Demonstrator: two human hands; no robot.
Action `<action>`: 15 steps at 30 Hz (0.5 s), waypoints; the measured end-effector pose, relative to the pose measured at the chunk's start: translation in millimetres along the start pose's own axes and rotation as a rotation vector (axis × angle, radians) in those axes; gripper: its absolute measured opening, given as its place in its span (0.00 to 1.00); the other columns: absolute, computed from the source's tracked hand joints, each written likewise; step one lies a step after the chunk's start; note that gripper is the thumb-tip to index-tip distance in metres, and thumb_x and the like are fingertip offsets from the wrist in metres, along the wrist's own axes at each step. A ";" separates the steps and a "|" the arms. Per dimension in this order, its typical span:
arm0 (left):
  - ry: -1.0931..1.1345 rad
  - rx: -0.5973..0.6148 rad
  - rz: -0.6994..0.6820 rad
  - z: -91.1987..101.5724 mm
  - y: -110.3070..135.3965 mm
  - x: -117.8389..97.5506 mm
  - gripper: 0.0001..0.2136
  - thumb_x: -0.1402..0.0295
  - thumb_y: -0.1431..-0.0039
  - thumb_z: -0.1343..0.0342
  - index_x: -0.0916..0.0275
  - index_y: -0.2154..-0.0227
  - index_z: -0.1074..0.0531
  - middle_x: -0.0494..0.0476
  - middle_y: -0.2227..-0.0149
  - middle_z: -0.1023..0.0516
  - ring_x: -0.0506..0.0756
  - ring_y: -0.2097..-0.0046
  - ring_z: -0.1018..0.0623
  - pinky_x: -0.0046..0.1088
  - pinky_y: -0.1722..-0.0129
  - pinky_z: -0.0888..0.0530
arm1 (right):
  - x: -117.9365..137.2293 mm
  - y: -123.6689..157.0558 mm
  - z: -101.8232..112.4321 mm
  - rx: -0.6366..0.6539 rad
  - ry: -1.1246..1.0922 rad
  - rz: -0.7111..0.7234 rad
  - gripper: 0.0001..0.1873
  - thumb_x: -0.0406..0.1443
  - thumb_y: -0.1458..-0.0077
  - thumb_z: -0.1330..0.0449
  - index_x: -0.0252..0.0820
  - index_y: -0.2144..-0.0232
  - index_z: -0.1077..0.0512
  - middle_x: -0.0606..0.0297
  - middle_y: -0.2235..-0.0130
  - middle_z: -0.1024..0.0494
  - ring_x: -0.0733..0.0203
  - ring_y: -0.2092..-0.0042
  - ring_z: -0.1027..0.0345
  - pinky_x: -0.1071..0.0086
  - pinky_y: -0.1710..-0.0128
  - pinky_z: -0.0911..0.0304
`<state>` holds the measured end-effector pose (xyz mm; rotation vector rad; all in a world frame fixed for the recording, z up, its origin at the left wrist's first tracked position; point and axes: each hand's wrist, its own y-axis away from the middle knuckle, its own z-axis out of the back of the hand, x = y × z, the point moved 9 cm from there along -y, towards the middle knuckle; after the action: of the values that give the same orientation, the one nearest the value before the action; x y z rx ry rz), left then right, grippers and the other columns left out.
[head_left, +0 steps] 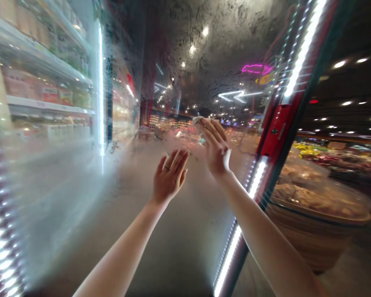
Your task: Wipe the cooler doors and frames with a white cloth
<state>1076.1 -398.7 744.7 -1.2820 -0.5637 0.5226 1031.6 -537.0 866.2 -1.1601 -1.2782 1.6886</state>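
Hands raised before fogged glass door [64, 206] of refrigerated case. Left hand [170, 177] open, fingers spread, ring on one finger, holding nothing. Right hand [215, 149] narrow, pale crumpled cloth [198, 121] pinched at fingertips; hand contact with glass cannot be told. Mist on pane likely from chilled interior. LED strip [304, 47] set along red door frame [280, 123], apparently to light packaged goods on white shelf [46, 105], left. Round wooden bin [309, 235] of bulk food, right.
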 end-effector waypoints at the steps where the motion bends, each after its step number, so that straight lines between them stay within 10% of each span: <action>1: -0.006 -0.007 -0.003 0.9 0.1 -0.2 0.37 0.69 0.21 0.50 0.48 0.18 0.61 0.53 0.21 0.41 0.57 0.21 0.36 0.38 0.16 0.58 | 4.3 8.4 -0.3 0.049 -0.017 0.047 0.35 0.25 0.26 0.50 0.64 0.27 0.30 0.68 0.32 0.21 0.51 0.25 0.33 0.45 0.25 0.31; 9: -0.012 -0.028 -0.005 2.5 -0.5 -0.4 0.38 0.70 0.22 0.49 0.47 0.18 0.60 0.51 0.21 0.40 0.56 0.21 0.38 0.36 0.16 0.60 | -50.7 17.0 50.2 0.024 0.094 -0.033 0.42 0.20 0.30 0.52 0.65 0.26 0.34 0.67 0.31 0.22 0.51 0.25 0.33 0.42 0.25 0.32; 15: -0.026 -0.055 -0.010 7.7 -0.5 -1.0 0.37 0.70 0.22 0.48 0.48 0.18 0.57 0.51 0.22 0.40 0.57 0.20 0.39 0.38 0.16 0.57 | -48.0 -9.0 36.2 0.056 0.104 -0.070 0.45 0.19 0.31 0.53 0.65 0.23 0.39 0.68 0.30 0.23 0.52 0.23 0.37 0.44 0.25 0.32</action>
<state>1070.3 -393.8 746.5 -1.3258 -0.6094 0.5195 1014.3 -590.1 890.1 -1.1416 -1.1875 1.5824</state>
